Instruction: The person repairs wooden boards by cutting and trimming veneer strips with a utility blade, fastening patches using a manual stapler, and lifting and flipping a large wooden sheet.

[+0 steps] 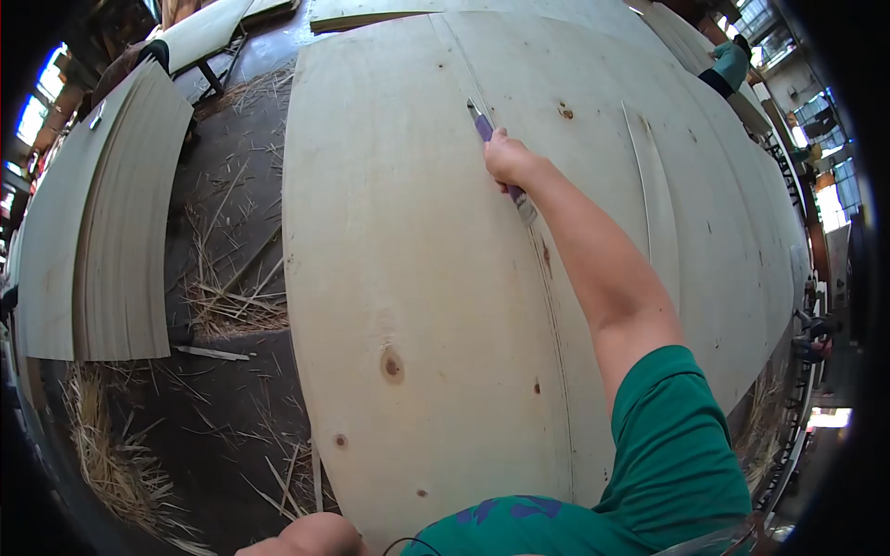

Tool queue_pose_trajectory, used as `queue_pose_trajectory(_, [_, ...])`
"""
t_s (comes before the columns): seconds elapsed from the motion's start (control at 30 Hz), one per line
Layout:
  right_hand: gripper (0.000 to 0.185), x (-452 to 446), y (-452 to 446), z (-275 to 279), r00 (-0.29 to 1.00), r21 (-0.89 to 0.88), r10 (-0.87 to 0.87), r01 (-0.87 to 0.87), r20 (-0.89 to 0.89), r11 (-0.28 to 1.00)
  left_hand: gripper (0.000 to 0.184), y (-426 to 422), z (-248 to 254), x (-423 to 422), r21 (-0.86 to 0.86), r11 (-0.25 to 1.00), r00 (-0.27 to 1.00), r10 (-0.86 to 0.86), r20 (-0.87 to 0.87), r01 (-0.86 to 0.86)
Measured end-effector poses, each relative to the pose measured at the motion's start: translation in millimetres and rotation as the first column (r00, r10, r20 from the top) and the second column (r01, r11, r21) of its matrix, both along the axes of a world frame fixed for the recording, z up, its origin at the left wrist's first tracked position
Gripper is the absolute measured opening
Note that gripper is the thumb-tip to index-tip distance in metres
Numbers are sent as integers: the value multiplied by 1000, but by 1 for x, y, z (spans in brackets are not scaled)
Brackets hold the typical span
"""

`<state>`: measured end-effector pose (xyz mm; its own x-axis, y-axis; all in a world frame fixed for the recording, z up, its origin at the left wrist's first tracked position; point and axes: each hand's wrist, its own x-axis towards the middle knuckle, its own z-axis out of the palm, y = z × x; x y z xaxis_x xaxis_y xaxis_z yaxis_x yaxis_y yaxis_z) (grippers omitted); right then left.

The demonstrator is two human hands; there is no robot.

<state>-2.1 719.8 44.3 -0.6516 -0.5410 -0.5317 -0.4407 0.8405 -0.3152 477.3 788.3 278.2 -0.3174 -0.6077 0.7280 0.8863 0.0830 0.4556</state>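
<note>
My right hand (507,159) is closed around a purple-handled knife (515,193), held low over the pale wood veneer sheet (399,259). The knife's narrow metal end points away from me, and its pale, flat end lies close to a long seam in the veneer. I cannot tell whether that end touches the wood. Knots dot the sheet, and the seam runs on toward my body. Of my left arm, only a bent part (311,536) shows at the bottom edge; my left hand is out of sight.
A thick stack of veneer sheets (120,213) stands at the left. Wood strips and splinters (232,296) litter the dark floor between it and the veneer. A raised, split strip (654,204) lies right of my arm. A person in green (731,67) is at the far right.
</note>
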Motion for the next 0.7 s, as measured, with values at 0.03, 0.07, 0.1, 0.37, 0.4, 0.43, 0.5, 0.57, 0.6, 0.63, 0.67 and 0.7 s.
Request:
queue_pose_trajectory(0.03, [47, -6, 2, -9, 1000, -2, 12, -12, -4, 1000, 24, 2, -2, -5, 51, 999, 1000, 14, -1, -14])
queue_pose_trajectory(0.07, [42, -1, 5, -3, 1000, -4, 23, -23, -7, 1000, 25, 5, -6, -8, 143, 989, 1000, 24, 3, -25])
queue_pose_trajectory(0.1, [34, 8, 16, 1, 1000, -28, -10, 9, -30, 1000, 25, 10, -11, -12, 248, 969, 1000, 19, -2, -18])
queue_pose_trajectory(0.37, [33, 65, 81, 27, 992, -93, -110, 116, 66, 989, 47, 77, -60, -52, -25, 561, 519, -747, 415, 827])
queue_pose_trajectory(0.4, [33, 72, 90, 33, 990, -111, -119, 127, 70, 986, 39, 85, -48, -60, -58, 513, 500, -795, 343, 856])
queue_pose_trajectory(0.43, [32, 84, 100, 37, 988, -121, -128, 137, 85, 983, 33, 95, -28, -62, -81, 466, 469, -841, 271, 881])
queue_pose_trajectory(0.5, [35, 103, 122, 50, 979, -148, -132, 155, 156, 977, 31, 102, -4, -58, -148, 414, 437, -877, 197, 898])
queue_pose_trajectory(0.57, [36, 119, 144, 56, 972, -163, -137, 169, 190, 972, 35, 110, 7, -50, -216, 429, 471, -857, 207, 877])
queue_pose_trajectory(0.6, [37, 126, 153, 52, 972, -170, -141, 174, 190, 970, 36, 117, 11, -44, -244, 445, 496, -841, 215, 862])
queue_pose_trajectory(0.63, [37, 132, 162, 52, 971, -177, -143, 177, 189, 968, 35, 128, 11, -36, -264, 481, 538, -811, 229, 836])
queue_pose_trajectory(0.67, [36, 142, 175, 52, 974, -187, -128, 163, 188, 969, 34, 134, 13, -30, -288, 481, 551, -794, 257, 828])
queue_pose_trajectory(0.7, [35, 151, 190, 52, 977, -198, -115, 151, 182, 969, 33, 138, 17, -25, -312, 480, 563, -777, 283, 820])
